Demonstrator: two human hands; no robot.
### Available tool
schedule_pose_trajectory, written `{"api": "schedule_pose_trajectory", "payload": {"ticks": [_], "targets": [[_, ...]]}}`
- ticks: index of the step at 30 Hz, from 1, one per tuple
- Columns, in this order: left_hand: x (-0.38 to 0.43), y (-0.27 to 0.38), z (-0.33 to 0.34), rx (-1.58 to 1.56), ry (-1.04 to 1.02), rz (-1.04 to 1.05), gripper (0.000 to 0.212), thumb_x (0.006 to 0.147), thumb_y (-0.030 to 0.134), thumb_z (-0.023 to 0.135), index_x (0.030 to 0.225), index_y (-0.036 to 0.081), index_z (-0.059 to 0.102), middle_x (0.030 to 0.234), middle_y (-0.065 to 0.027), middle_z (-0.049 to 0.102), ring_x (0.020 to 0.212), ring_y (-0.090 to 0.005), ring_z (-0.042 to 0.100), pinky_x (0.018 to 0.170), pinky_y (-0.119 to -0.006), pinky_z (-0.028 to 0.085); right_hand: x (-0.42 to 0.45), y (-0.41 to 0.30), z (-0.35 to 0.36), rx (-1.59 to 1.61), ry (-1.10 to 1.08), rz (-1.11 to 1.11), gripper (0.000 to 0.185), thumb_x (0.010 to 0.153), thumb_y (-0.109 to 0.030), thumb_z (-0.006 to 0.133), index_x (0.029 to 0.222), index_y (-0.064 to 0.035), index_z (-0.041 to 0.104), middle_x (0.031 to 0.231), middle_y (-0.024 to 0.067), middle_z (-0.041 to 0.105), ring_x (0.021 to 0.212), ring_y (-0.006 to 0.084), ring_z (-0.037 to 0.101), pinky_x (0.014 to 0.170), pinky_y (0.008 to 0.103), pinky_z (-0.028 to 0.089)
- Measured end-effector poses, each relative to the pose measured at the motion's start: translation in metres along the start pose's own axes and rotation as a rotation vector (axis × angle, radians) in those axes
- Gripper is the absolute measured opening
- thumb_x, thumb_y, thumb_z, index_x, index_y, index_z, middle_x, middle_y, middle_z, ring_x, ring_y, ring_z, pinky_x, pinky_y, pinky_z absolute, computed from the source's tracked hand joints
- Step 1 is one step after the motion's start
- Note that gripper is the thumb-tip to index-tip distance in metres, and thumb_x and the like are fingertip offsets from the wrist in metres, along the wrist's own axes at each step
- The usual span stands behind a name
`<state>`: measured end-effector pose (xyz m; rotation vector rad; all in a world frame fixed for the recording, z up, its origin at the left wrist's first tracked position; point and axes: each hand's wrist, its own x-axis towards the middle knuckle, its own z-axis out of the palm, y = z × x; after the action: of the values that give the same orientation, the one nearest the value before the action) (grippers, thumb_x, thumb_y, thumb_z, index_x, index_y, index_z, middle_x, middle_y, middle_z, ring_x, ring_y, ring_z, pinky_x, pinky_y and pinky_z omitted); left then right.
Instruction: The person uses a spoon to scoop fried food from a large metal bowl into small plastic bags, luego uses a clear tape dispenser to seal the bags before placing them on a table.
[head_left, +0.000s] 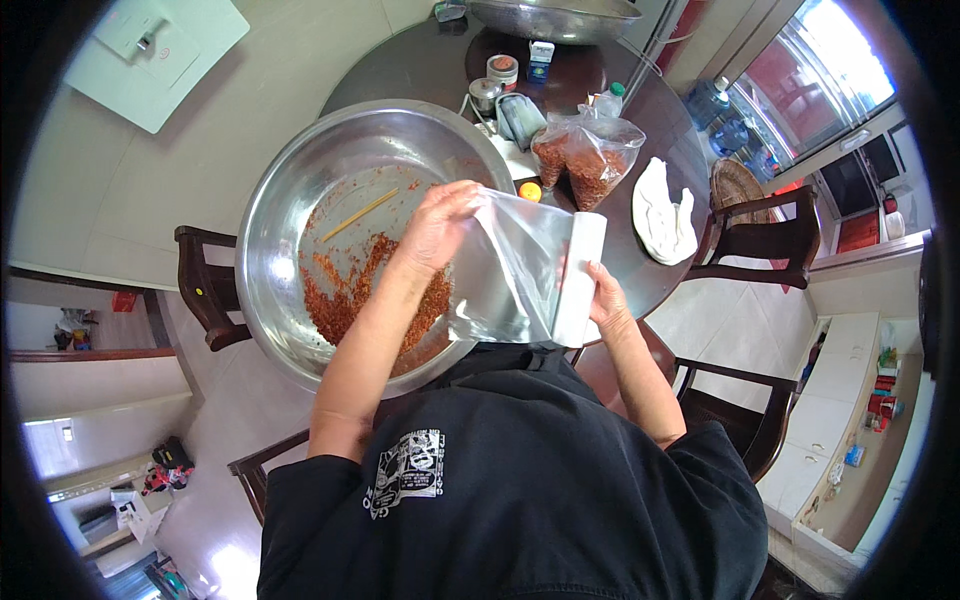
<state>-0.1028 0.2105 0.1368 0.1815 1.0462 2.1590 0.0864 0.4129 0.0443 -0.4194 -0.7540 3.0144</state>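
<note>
My left hand (442, 225) grips one edge of a clear plastic bag (517, 247) and draws it out over the rim of a large steel basin (281, 165). The roll of plastic bags (583, 274) is held in my right hand (606, 298), and the bag still hangs from it. Inside the basin, a reddish-brown crumbly food mixture (337, 307) lies heaped towards my side, partly hidden by my left forearm. A pair of wooden chopsticks (360, 214) rests on the basin's inner surface, beyond the mixture.
Right of the basin, the round table (660, 135) bears filled plastic bags (596, 169), an orange fruit (530, 192) and a white cloth (664, 217). A lidded jar (502, 71) and a metal pan (562, 21) stand farther back. Wooden chairs (765, 232) surround the table.
</note>
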Motion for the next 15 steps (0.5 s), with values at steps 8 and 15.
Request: {"api": "schedule_pose_trajectory", "payload": {"ticks": [8,15], "targets": [[-0.024,0.043,-0.047,0.176,-0.060,0.082,0.008,0.083,0.009,0.054,0.082,0.001,0.057,0.086,-0.0107,0.060,0.078,-0.0202,0.058,0.069,-0.035,0.050,-0.005,-0.027,-0.001,-0.110,-0.047,-0.058,0.058,0.073,-0.021,0.068,0.118,0.0030,0.042,0.101,0.0141,0.056,0.089,0.0237,0.058,0.075,0.0362,0.052],[-0.041,0.045,-0.069,0.403,0.014,0.095,0.014,0.087,0.013,0.052,0.075,0.008,0.048,0.090,-0.0165,0.062,0.069,-0.0164,0.060,0.061,-0.029,0.052,-0.007,-0.034,0.030,-0.077,-0.064,-0.100,0.058,0.068,-0.018,0.068,0.116,0.0026,0.042,0.095,0.0136,0.055,0.083,0.0238,0.058,0.073,0.0348,0.052]]}}
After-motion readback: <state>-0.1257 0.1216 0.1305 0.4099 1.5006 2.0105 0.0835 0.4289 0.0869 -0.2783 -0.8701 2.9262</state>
